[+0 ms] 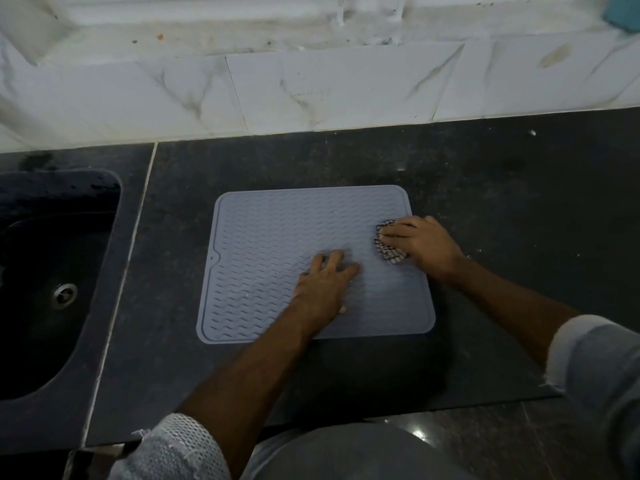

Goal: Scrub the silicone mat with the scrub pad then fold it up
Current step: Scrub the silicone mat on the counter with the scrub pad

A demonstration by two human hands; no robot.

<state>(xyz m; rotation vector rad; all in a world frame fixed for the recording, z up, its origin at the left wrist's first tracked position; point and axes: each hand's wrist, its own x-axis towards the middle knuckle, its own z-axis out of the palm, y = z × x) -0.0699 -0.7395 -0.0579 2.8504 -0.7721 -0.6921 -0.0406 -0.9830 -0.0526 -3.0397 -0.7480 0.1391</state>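
A grey silicone mat (270, 258) with wavy ridges lies flat on the dark countertop. My left hand (323, 284) presses palm down on the mat's middle right, fingers spread. My right hand (420, 242) rests at the mat's right edge, closed over a checkered scrub pad (389, 252) that pokes out under the fingers and touches the mat.
A dark sink (52, 271) with a metal drain (65, 294) sits at the left, apart from the mat. A white marble-tiled wall (311, 91) runs along the back. A teal object (623, 12) shows at the top right corner. The counter's front edge is near my body.
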